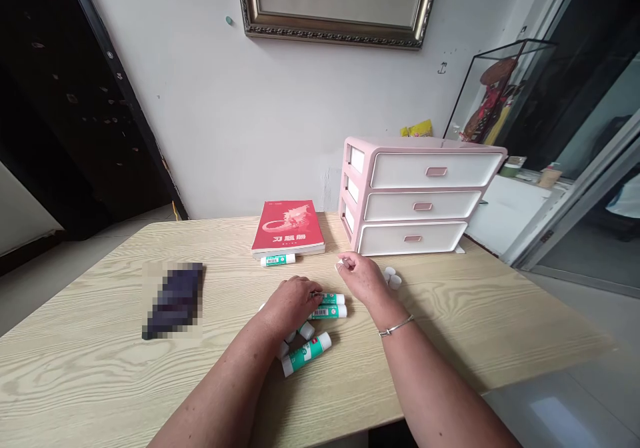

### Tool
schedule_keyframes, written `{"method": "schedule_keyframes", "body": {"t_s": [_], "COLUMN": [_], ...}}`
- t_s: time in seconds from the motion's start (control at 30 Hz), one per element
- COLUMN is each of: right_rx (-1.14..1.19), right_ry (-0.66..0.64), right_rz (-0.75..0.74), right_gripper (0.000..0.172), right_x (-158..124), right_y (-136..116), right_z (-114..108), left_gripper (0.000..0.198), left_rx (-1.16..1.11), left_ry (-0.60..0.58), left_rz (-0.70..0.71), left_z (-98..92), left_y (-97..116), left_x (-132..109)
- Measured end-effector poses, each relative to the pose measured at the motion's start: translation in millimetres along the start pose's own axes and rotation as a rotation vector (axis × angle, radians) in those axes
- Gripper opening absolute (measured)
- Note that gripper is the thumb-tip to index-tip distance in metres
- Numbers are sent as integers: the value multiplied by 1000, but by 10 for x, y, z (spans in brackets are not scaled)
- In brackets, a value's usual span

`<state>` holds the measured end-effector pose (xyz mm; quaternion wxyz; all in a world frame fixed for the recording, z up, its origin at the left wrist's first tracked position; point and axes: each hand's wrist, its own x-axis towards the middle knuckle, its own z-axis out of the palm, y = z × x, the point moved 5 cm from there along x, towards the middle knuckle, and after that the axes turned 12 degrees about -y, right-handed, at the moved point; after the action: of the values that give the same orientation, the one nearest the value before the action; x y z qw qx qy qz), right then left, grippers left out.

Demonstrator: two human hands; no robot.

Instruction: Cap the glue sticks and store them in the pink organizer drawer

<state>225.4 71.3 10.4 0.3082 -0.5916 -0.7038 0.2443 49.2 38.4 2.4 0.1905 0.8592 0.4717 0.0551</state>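
Note:
Several white-and-green glue sticks [305,355] lie in a loose pile on the wooden table [450,328], most of them uncapped or with their ends hidden. My left hand [293,305] is curled over the pile, its fingertips against the green labels of glue sticks [330,305], and what it grips is hidden. My right hand [361,278] hangs just right of the pile, fingers pinched on a small white cap [341,264]. Two more white caps [393,278] stand on the table to the right of that hand. Another glue stick [277,259] lies against a red book [287,227].
A pink-and-white unit with three drawers [415,195] stands at the back right of the table. A dark pixelated object [175,300] lies on the left. The table's back edge meets a white wall, and a framed picture [339,5] hangs above.

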Motion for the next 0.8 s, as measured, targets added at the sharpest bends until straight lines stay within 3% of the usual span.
{"method": "schedule_keyframes", "body": {"t_s": [0.43, 0.63, 0.8], "right_rx": [238, 509, 640], "right_ry": [-9, 43, 56], "right_rz": [-4, -38, -62], "right_gripper": [30, 38, 45], "right_x": [58, 82, 38], "right_y": [120, 114, 20], "right_z": [235, 232, 168], "left_gripper": [26, 26, 23], "left_rx": [161, -143, -372], "left_ry": [-10, 66, 165], "left_rz": [-69, -177, -149], "left_z": [89, -30, -35], "left_y": [103, 16, -146], "left_x": [74, -47, -74]}}
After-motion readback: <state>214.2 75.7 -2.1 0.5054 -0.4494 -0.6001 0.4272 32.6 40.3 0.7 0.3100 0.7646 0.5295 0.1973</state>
